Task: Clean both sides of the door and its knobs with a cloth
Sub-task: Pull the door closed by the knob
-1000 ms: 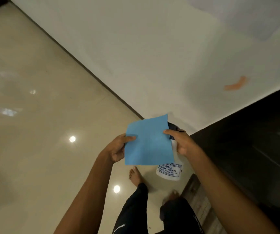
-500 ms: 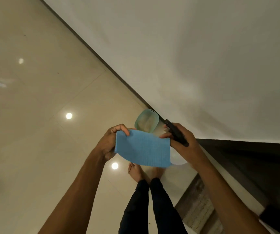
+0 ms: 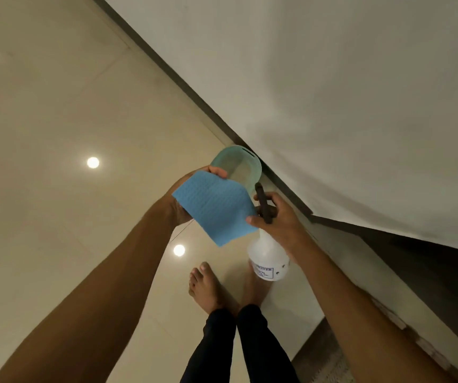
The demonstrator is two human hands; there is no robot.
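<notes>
A blue cloth (image 3: 216,207) hangs spread between both hands at the centre of the head view. My left hand (image 3: 187,194) pinches its upper left edge, the fingers curled over the top. My right hand (image 3: 279,217) grips the black trigger head (image 3: 263,201) of a white spray bottle (image 3: 268,258), and its thumb touches the cloth's right edge. The bottle hangs down below that hand. The white wall (image 3: 333,92) fills the upper right. No door knob shows.
A pale green tub (image 3: 237,164) stands on the glossy beige floor (image 3: 56,134) against the dark skirting (image 3: 194,89). My bare feet (image 3: 211,288) are below the hands. A dark surface (image 3: 443,272) and a striped mat (image 3: 319,355) lie at the lower right.
The view has tilted further down. The cloth has turned from upright to slanting down to the right, and the bottle now hangs in plain sight below my right hand.
</notes>
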